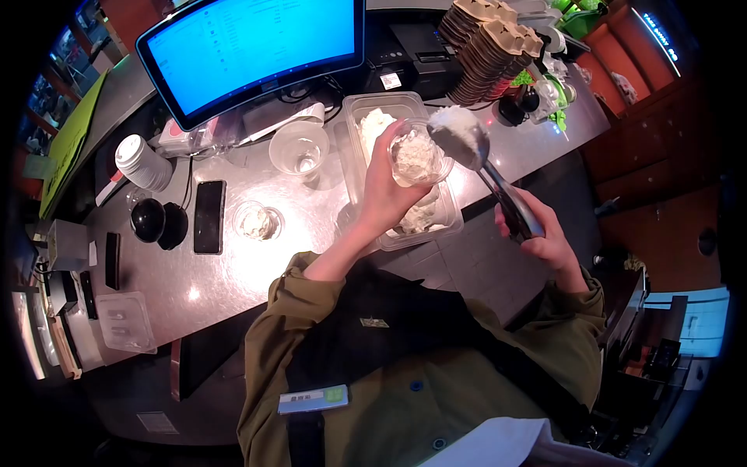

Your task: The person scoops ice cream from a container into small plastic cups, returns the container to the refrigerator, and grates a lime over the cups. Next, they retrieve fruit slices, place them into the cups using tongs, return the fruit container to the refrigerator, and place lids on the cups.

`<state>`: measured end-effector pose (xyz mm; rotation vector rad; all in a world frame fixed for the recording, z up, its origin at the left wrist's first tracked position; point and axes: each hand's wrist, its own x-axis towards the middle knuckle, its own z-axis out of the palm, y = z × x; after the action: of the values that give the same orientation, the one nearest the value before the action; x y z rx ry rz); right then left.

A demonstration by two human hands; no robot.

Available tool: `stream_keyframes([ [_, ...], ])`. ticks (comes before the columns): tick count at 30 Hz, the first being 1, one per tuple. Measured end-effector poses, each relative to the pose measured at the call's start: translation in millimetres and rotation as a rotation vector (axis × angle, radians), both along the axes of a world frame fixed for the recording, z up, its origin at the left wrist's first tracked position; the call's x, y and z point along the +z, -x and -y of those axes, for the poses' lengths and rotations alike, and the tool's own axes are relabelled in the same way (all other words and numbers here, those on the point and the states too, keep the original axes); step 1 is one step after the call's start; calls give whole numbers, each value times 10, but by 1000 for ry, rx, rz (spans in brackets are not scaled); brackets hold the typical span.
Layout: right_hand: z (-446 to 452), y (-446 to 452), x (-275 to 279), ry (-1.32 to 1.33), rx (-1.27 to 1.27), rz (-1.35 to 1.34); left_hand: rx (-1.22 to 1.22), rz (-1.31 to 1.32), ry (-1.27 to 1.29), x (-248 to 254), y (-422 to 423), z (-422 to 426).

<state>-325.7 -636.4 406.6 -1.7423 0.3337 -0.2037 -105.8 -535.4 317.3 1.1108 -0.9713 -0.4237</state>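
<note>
My left hand (387,187) is wrapped round a small clear cup (416,156) with white ice cream in it, held above a clear plastic tub (441,226). In my right hand (545,237) is the dark handle of an ice cream scoop (498,180). A white mound (455,124) fills the scoop's bowl, which is tilted beside the cup's right rim. More of the same white stuff (377,128) lies inside the tub, partly hidden by my left hand and the cup. Another small clear cup (259,222), also with a white portion, stands left on the metal counter.
Behind the tub are a lit monitor (257,54), a black printer (424,58) and stacked cardboard cup carriers (490,62). A clear container (299,148), a phone (209,218), a lidded paper cup (143,162) and a clear lid (126,323) occupy the counter's left side.
</note>
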Motion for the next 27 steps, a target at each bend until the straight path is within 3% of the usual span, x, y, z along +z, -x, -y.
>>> stream_keyframes([
  [1, 15, 1, -4, -141, 18, 10, -18, -59, 29, -51, 1, 17],
  [4, 37, -10, -10, -569, 54, 50, 83, 92, 58, -223, -80, 9],
  [7, 50, -72, -47, -927, 110, 165, 73, 4, 105, -277, -172, -156],
  [9, 119, -112, -146, -1046, 146, 194, 122, -42, 39, -186, -183, -338],
  [11, 175, -190, -229, -1162, 210, 216, 127, -54, 144, -326, -249, -444],
  [12, 216, -208, -280, -1156, 245, 206, 393, 417, -247, -203, -302, -597],
  [13, 224, -231, -301, -1152, 216, 192, 118, -153, 239, -284, -299, -617],
  [17, 257, -363, -407, -1130, 161, 143, 137, -504, 327, -213, -495, -1187],
  [22, 335, -508, -561, -1161, 163, 102, 355, -320, 287, -292, -780, -1869],
  [24, 364, -517, -584, -1145, 151, 104, 695, -36, 91, -650, -1012, -2294],
  [26, 462, -478, -686, -1079, 138, 52, 989, 20, -162, -938, -1205, -2684],
  [27, 442, -510, -696, -1081, 112, 30, 1085, -48, -117, -1035, -1254, -2771],
])
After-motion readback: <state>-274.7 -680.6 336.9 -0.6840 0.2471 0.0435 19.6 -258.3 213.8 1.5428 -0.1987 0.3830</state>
